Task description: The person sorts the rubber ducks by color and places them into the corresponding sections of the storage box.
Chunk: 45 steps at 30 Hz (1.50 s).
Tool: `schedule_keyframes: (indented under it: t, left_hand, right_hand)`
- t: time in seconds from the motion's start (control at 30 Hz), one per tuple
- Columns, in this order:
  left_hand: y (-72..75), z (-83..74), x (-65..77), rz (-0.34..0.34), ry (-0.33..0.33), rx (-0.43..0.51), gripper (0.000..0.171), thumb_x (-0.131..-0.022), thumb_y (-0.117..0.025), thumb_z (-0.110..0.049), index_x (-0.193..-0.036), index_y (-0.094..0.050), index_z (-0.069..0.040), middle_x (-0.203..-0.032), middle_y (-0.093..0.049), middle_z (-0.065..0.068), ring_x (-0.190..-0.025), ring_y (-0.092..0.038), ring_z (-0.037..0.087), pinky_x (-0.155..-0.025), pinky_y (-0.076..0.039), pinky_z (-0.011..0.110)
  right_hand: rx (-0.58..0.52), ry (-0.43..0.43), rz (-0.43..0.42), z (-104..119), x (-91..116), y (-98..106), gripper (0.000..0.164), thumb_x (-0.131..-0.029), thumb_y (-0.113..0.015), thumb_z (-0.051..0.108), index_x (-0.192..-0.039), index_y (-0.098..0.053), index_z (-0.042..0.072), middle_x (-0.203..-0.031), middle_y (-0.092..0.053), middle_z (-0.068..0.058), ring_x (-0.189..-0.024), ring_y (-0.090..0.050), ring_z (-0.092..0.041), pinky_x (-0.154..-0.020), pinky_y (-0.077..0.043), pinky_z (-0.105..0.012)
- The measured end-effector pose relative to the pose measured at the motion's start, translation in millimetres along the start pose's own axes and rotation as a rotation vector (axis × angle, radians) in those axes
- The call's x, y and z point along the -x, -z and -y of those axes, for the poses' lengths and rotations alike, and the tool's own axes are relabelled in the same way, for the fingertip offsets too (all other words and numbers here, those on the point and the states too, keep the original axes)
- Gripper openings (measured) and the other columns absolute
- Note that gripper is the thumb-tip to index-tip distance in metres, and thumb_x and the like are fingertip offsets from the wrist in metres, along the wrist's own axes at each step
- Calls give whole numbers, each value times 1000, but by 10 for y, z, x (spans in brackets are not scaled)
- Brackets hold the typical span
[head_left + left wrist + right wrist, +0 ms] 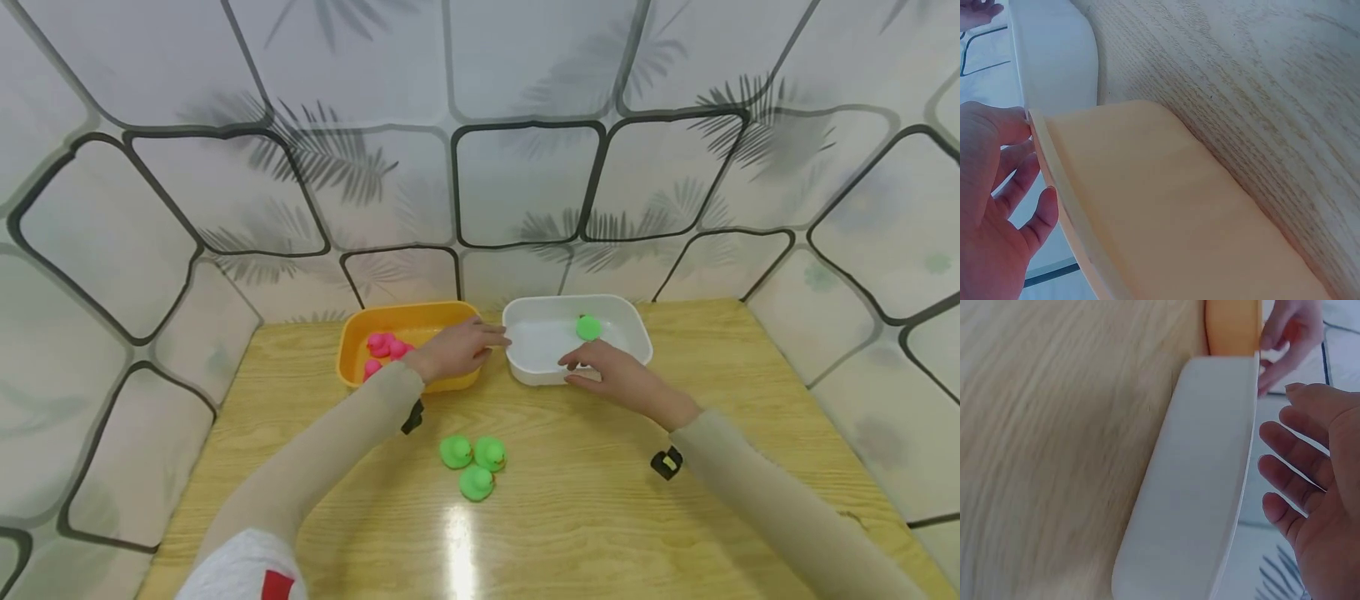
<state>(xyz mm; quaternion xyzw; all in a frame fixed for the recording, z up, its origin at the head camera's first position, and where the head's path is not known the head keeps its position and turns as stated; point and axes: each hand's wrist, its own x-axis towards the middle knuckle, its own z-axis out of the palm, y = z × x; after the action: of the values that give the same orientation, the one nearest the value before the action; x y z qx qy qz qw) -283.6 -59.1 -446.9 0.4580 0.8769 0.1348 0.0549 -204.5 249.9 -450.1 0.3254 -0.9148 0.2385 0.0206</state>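
Note:
My left hand (461, 346) reaches over the right end of the orange tub (347, 350), its fingertips right at the left rim of the white tub (551, 379). In the left wrist view, its fingers (1017, 181) are loosely bent close to the orange rim, with nothing seen between them. Over the front rim of the white tub hovers my right hand (618, 375), fingers spread and relaxed, holding nothing. A green rubber duck (588, 327) sits inside the white tub, just beyond that hand. Pink rubber ducks (381, 344) lie in the orange tub, partly hidden by my left arm.
Three green ducks (476, 482) stand clustered on the wooden table (570, 517), in front of the two tubs. The tubs are side by side near the back edge. Patterned fabric walls (525, 192) rise behind and at both sides.

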Motion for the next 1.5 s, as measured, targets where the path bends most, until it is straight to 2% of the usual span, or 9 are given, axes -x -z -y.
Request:
schedule_keyframes:
  t: [0.23, 0.4, 0.6, 0.9, 1.2, 1.5]
  left_hand:
    - [-9, -3, 6, -11, -1, 3, 37, -104, -57, -5, -139, -68, -11, -152, -56, 14, -118, -56, 31, -102, -50, 42]
    - [-17, 4, 8, -17, -12, -4, 37, -104, -57, -4, -139, -68, -9, -151, -57, 15, -120, -57, 33, -105, -49, 43]
    - [-21, 10, 1, -24, -14, -10, 37, -104, -57, -4, -139, -68, -9, -151, -57, 15, -121, -57, 33, -106, -49, 43]
    - [-14, 4, -2, -26, -12, -10, 37, -104, -57, -4, -139, -68, -10, -151, -57, 14, -121, -57, 32, -104, -50, 43]
    - [-24, 19, -8, -17, -8, -1, 38, -104, -56, -5, -140, -67, -10, -151, -56, 15, -122, -56, 32, -104, -50, 43]
    - [11, -38, -3, -29, -6, -9, 37, -102, -58, -3, -138, -68, -8, -149, -59, 15, -124, -57, 33, -108, -48, 44]
  right_hand:
    - [-62, 86, 72, 257, -24, -167, 23, -97, -74, 13, -118, -73, 5, -110, -73, -7, -103, -65, -24, -91, -55, -43]
    - [-43, 175, 104, 387, -65, -306, 25, -98, -74, 17, -120, -72, 7, -111, -73, -5, -101, -64, -20, -90, -55, -37]
    - [-45, 201, 141, 551, -106, -427, 26, -99, -73, 21, -122, -73, 9, -114, -72, -2, -105, -64, -19, -93, -55, -37]
    - [14, 322, 153, 699, -130, -695, 28, -99, -72, 26, -123, -73, 12, -116, -70, 0, -108, -63, -17, -98, -53, -34]
    - [33, 351, 201, 813, -138, -780, 28, -100, -71, 28, -125, -73, 15, -115, -71, 2, -107, -62, -14, -96, -53, -29]
    - [43, 401, 173, 794, -99, -873, 23, -100, -71, 28, -121, -72, 17, -110, -69, 4, -103, -62, -11, -93, -52, -25]
